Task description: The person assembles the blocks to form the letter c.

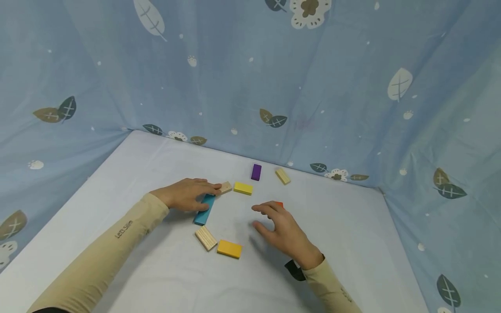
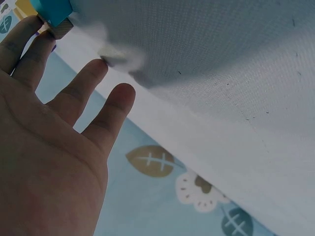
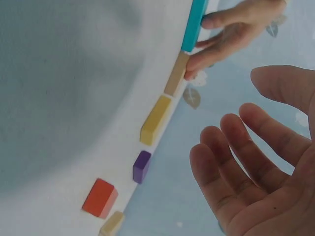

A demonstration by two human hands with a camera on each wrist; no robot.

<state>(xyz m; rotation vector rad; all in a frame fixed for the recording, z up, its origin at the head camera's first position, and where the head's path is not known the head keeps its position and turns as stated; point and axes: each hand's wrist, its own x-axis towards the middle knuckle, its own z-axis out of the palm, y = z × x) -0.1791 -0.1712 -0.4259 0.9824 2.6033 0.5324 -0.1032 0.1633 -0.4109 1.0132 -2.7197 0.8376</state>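
- Head view: wooden blocks lie in a loose arc on a white surface. The left hand reaches to the blue block and the plain wooden block, thumb at the former, fingers at the latter. The step in hand is judged to be positioning these two; the next move would call for light, level fingertip pressure, sparing the yellow block just beside. The right hand hovers, fingers loosely bent, thumb apart, holding nothing; it partly hides the red block. The striped block and the orange block lie nearer the person.
- Left wrist view: the left hand's fingers are extended and spread. Two tips appear to touch the plain wooden block, by the blue block's end; the other two stand free. The thumb is hidden.
- Right wrist view: the right hand is relaxed, its palm bare. Beyond, the blue and plain wooden blocks appear to meet end to end; the purple block lies past the yellow one.
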